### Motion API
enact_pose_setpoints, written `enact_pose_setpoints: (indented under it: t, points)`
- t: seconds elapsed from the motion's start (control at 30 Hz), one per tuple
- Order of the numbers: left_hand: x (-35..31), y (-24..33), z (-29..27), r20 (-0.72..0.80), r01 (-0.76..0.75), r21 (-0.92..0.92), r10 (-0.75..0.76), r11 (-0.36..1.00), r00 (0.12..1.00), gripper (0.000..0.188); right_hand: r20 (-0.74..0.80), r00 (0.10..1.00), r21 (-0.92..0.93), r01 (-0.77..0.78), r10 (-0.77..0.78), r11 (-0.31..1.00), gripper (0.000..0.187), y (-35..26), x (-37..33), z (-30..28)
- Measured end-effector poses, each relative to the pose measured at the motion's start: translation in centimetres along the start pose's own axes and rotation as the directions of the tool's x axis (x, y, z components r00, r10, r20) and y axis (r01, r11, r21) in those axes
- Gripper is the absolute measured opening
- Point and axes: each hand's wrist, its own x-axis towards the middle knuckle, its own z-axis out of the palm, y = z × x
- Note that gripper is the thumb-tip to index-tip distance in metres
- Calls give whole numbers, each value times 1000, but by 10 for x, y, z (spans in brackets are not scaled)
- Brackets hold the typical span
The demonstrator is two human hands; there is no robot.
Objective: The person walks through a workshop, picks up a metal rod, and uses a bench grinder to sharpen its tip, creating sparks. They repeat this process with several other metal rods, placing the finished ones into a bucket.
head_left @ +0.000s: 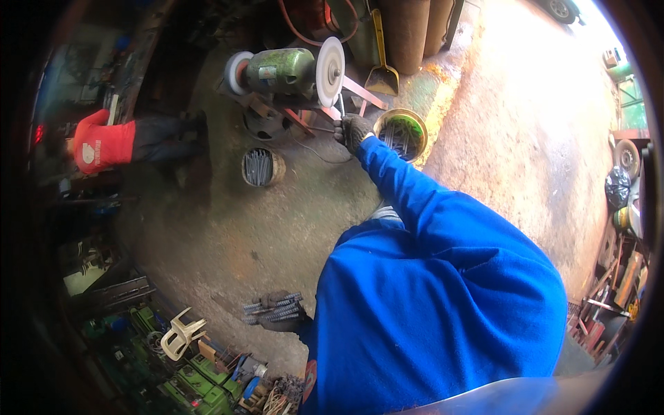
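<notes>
My right hand (354, 131), in a dark glove, reaches forward and is closed on a short metal rod (342, 106). The rod's upper end is at the lower edge of a pale grinding wheel (330, 71) on a green bench grinder (285, 69); whether they touch I cannot tell. Down at my left side, my gloved left hand (285, 322) is wrapped round a bundle of short ribbed metal rods (282, 308). A bucket (420, 146) with more rods stands just right of my right hand. Another bucket (279, 167), packed with upright rods, sits left of it.
A yellow-handled dustpan (382, 77) and brown drums (407, 34) stand beyond the grinder. A cable lies on the floor below the stand. At far left is a person in a red shirt (107, 146). Green machinery and a cream plastic chair (181, 335) are lower left; scrap lines the right.
</notes>
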Motion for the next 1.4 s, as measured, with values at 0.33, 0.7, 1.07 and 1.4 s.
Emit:
enact_pose_setpoints:
  t: [0.33, 0.7, 1.07, 1.4]
  points:
    - [-6, -18, 1, -13, -88, 325, 97, 941, 995, 33, -30, 999, -30, -41, 40, 999, 8, -14, -2, 17]
    - [-3, 24, -23, 40, 42, 155, -49, 987, 998, 44, -36, 999, -166, 21, -27, 986, 30, -6, 6, 16]
    - [-10, -4, -7, -41, -89, 52, 91, 995, 995, 40, -68, 995, -266, 45, -66, 963, 40, -5, 2, 19]
    - [-5, 7, -11, -18, -64, -70, 63, 995, 998, 37, -59, 998, 3, -17, 17, 1000, 14, -3, -3, 24]
